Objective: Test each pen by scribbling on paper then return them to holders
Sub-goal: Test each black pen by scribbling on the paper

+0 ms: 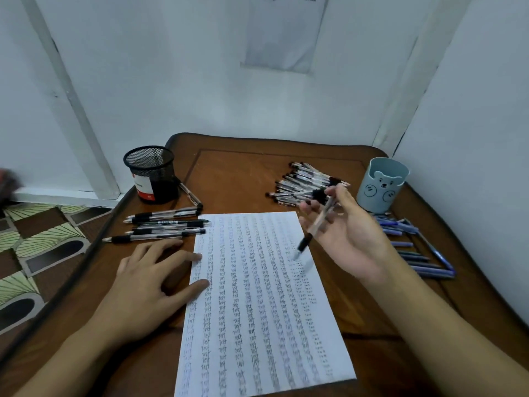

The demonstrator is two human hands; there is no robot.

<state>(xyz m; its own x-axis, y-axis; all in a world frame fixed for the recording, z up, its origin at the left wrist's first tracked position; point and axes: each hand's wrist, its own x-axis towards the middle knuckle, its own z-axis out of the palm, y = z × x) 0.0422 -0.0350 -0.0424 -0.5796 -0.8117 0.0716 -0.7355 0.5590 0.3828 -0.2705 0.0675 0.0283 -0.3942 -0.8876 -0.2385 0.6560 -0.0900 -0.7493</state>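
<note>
Over paper on the table, right hand grips a pen; left hand flat.

Place: a plain room corner set up for writing, probably in a home.
Desk: small brown wooden desk set against the walls.
Walls: bare white walls, one paper notice stuck up.
Floor: fan-patterned tiles in green, brown and black.
Stationery: mesh pen cup, blue bear cup, loose pens, a scribbled sheet.

Seemingly bare table between holder, pens
</note>
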